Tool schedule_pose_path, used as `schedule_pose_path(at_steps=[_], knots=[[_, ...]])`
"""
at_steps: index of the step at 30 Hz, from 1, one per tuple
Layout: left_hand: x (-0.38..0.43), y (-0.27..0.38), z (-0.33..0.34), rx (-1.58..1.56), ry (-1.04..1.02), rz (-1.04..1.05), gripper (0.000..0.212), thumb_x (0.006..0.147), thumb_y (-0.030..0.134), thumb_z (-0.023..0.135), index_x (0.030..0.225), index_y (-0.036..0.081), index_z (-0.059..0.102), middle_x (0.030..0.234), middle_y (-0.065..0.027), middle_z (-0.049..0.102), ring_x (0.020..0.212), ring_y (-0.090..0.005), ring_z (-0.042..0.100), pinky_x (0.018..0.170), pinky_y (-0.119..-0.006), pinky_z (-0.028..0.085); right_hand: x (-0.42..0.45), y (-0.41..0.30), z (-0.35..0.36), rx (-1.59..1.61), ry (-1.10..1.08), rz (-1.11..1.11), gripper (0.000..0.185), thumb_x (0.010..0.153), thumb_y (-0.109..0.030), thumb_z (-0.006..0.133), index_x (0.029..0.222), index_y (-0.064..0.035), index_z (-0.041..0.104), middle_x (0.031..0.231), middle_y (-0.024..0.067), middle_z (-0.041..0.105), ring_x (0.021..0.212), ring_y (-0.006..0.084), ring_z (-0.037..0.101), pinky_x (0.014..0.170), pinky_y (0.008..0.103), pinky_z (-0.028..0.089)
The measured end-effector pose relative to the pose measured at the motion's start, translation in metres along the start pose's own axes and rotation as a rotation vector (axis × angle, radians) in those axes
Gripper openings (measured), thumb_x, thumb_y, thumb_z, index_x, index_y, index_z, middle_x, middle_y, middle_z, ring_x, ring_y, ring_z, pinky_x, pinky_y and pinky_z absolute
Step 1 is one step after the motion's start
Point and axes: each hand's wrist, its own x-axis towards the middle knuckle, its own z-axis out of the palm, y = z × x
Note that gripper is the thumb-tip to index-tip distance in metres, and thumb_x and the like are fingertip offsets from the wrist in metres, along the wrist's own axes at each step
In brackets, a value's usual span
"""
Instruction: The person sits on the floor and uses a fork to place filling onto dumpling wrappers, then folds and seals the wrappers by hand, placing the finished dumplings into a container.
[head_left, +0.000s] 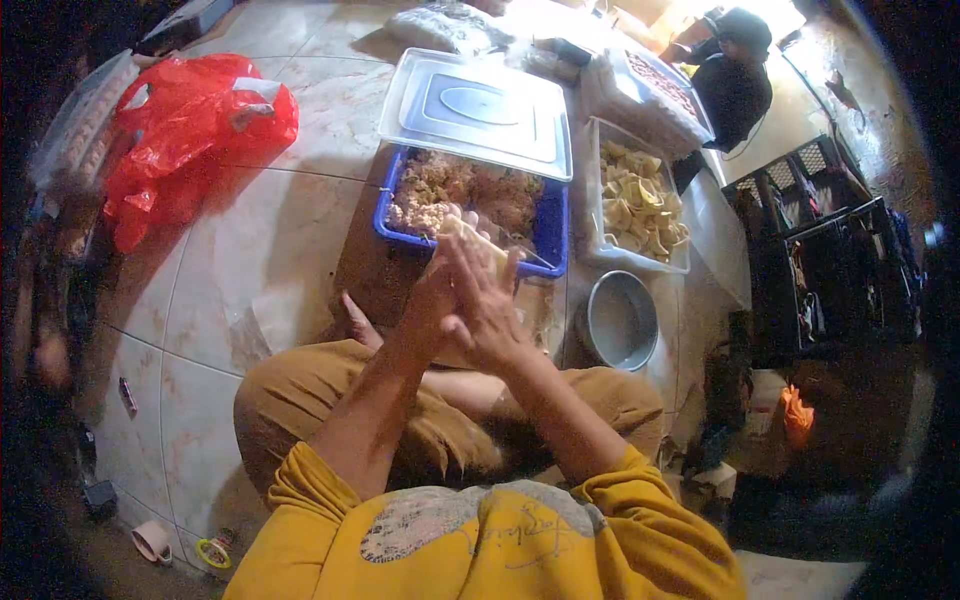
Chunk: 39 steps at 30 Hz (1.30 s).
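My left hand (433, 291) and my right hand (491, 322) are pressed together over the near edge of a blue plastic tub (553, 225). Between them is a pale, thin dough wrapper (491, 253), partly covered by my right fingers. The left palm and most of its fingers are hidden behind the right hand. Minced filling (465, 184) lies in the tub, with a paler heap at its left corner. A translucent lid (472, 101) rests across the tub's far end. To the right, folded dumplings (637, 199) fill a clear plastic container (681, 259).
A grey bowl (622, 321) stands right of my knees. Beyond the dumplings is another clear container (637, 112), near a person in black (727, 82). At left lie a red plastic bag (199, 127) and egg trays (86, 146). A black rack (832, 255) stands at right.
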Motion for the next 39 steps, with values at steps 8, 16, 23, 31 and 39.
schedule_pose_path(at_steps=[8,16,23,31,39], knots=[[0.018,0.034,0.009,-1.338,0.412,-0.671,0.05,0.092,0.036,0.029,0.133,0.008,0.022,0.129,-0.0111,0.037,0.117,-0.02,0.038,0.099,-0.034,0.03,0.017,0.033,-0.013,0.677,0.119,0.285,0.07,0.084,-0.055,0.034,0.137,-0.0162,0.01,0.135,0.015,0.029,0.122,0.0265,0.033,0.099,0.0506,0.016],[0.008,0.025,0.025,-0.594,0.562,-0.649,0.043,0.088,0.029,0.048,0.117,-0.002,0.043,0.117,-0.0094,0.048,0.106,-0.0169,0.047,0.089,-0.029,0.037,-0.01,0.035,0.011,1.696,0.297,0.57,0.044,0.081,-0.015,0.059,0.12,-0.0038,0.041,0.11,0.0113,0.053,0.097,0.021,0.054,0.083,0.0318,0.045],[0.004,-0.006,0.0,-0.235,0.437,-0.593,0.026,0.082,0.023,0.059,0.097,0.002,0.059,0.086,-0.0054,0.062,0.077,-0.0117,0.056,0.07,-0.027,0.045,-0.004,0.036,0.006,1.295,0.326,0.545,0.027,0.076,-0.014,0.066,0.096,-0.0016,0.054,0.089,0.0073,0.061,0.075,0.0126,0.057,0.065,0.0238,0.047],[0.008,-0.007,-0.002,0.213,0.08,-0.407,0.02,0.073,-0.004,0.053,0.091,0.0,0.059,0.085,-0.0067,0.062,0.078,-0.015,0.058,0.074,-0.027,0.046,-0.005,0.029,-0.021,0.192,0.219,0.213,0.019,0.076,-0.005,0.057,0.09,-0.0063,0.045,0.072,0.0141,0.059,0.066,0.0287,0.06,0.055,0.0345,0.046],[0.013,0.004,-0.01,0.29,-0.238,-0.366,0.028,0.062,-0.002,0.054,0.09,-0.001,0.06,0.093,-0.012,0.059,0.089,-0.0216,0.057,0.08,-0.027,0.044,-0.008,0.031,-0.037,0.093,0.101,0.159,0.013,0.075,-0.008,0.056,0.086,-0.0053,0.048,0.078,0.0146,0.058,0.073,0.0331,0.058,0.058,0.0376,0.045]])
